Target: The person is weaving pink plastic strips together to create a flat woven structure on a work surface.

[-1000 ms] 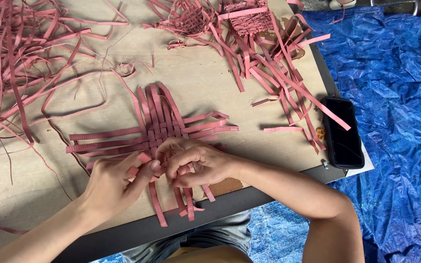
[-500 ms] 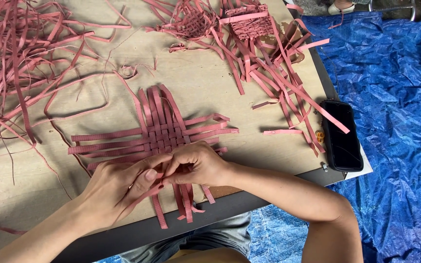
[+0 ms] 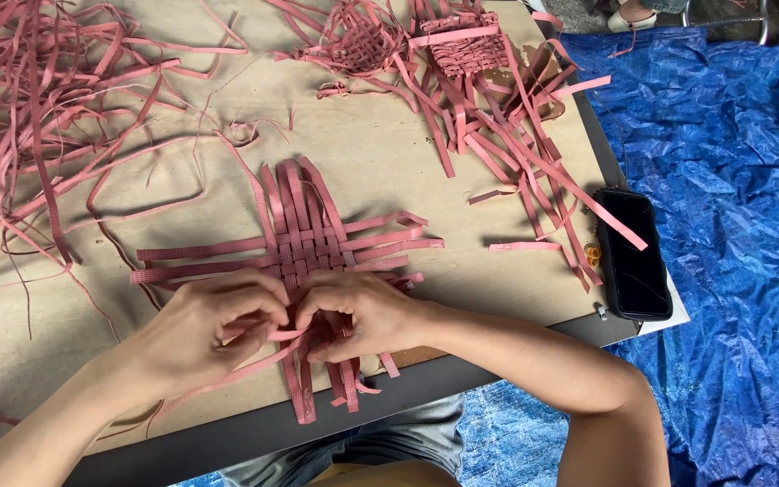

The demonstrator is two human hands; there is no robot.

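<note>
Right now the left hand [image 3: 205, 329] and right hand [image 3: 358, 316] pinch one pink strip [image 3: 288, 335] at the near edge of the mat [image 3: 304, 248], a flat checkered weave at frame centre on the board [image 3: 389, 153], loose ends splaying outward.

A plywood tabletop [image 3: 462, 162] stands over a crumpled blue tarpaulin [image 3: 732, 180] in daylight.

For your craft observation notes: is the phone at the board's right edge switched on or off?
It looks off or asleep: the phone lies face up with a plain black screen showing nothing lit.
</note>
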